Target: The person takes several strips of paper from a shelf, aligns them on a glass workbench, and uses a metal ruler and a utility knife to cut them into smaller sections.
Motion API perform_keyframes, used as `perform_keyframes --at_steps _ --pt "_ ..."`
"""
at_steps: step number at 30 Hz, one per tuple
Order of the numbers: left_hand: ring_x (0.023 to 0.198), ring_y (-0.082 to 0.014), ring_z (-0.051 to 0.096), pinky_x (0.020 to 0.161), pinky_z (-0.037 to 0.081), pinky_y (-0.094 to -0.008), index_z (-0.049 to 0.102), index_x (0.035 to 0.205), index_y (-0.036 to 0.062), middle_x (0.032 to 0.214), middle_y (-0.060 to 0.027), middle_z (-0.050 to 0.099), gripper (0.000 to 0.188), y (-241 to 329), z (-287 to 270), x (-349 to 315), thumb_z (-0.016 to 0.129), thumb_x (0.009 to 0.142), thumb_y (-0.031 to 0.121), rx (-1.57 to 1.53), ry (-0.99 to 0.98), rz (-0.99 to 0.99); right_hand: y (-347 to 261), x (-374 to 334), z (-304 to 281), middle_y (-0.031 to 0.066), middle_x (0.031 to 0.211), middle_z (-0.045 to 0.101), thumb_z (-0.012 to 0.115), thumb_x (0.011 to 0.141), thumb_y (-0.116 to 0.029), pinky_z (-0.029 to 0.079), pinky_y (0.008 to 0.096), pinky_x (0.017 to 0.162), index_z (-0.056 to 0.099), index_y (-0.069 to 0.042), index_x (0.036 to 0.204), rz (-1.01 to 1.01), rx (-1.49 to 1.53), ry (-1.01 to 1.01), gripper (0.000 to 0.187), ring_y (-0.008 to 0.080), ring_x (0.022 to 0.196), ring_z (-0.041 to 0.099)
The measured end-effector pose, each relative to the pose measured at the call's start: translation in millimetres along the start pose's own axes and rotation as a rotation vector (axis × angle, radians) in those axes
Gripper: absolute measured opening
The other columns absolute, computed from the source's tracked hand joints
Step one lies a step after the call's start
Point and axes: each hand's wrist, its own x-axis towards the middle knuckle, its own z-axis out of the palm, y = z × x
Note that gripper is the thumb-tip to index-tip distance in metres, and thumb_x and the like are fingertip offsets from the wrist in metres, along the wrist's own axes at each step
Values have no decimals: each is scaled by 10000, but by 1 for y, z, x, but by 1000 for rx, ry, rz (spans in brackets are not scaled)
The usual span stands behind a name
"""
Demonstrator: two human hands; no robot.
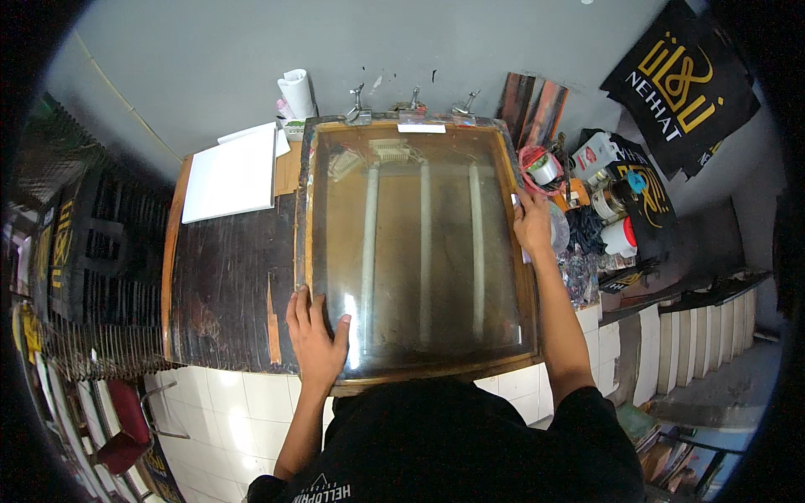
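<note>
A wide glass-topped table (398,251) with a worn wooden rim stands right in front of me, and pale tube shapes show through or in the glass. My left hand (320,339) lies at its near left corner, fingers spread over the rim and glass. On the right rim rests my right hand (532,225), fingers stretched forward. Under that hand a white strip (526,255) shows partly; the palm hides its middle. A similar white strip (422,128) lies along the far rim, below several metal hinge clamps (359,109).
At left, a dark board (226,285) carries a stack of white sheets (231,172). Right of the glass crowd a pink-rimmed tub (541,168), a white jug (594,155) and a red-lidded pot (619,237). A drying rack (101,260) stands far left; black printed cloths (683,92) hang right.
</note>
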Motion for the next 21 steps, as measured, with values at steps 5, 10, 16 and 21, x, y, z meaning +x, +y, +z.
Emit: perform_keyframes --at_steps 5,10,16,21 --pt "1442 -469 297 1171 266 -569 519 1345 -39 1528 -282 387 579 3 -3 1 704 914 301 27 -20 2 15 16 11 195 1071 616 663 834 -42 464 495 931 738 -73 1059 -5 72 17 240 413 1053 555" --pt "1448 -461 289 1178 257 -567 514 1350 -35 1539 -275 369 586 6 -1 1 702 913 307 29 -28 -9 8 4 21 186 1070 605 659 836 -38 444 503 957 706 -65 1005 24 29 216 177 420 1076 540" --pt "1453 -462 281 1180 250 -571 517 1341 -45 1540 -272 365 583 10 -3 -1 692 913 310 41 -28 -21 -2 0 22 163 1070 611 650 853 -42 450 487 949 703 -92 1097 67 78 263 255 407 1058 542" --pt "1448 -466 289 1175 258 -574 516 1341 -56 1537 -273 371 588 10 -2 -1 685 915 312 56 -22 -2 -4 -4 18 132 1069 629 642 860 -52 470 453 927 728 -116 1123 117 71 223 284 374 1036 560"
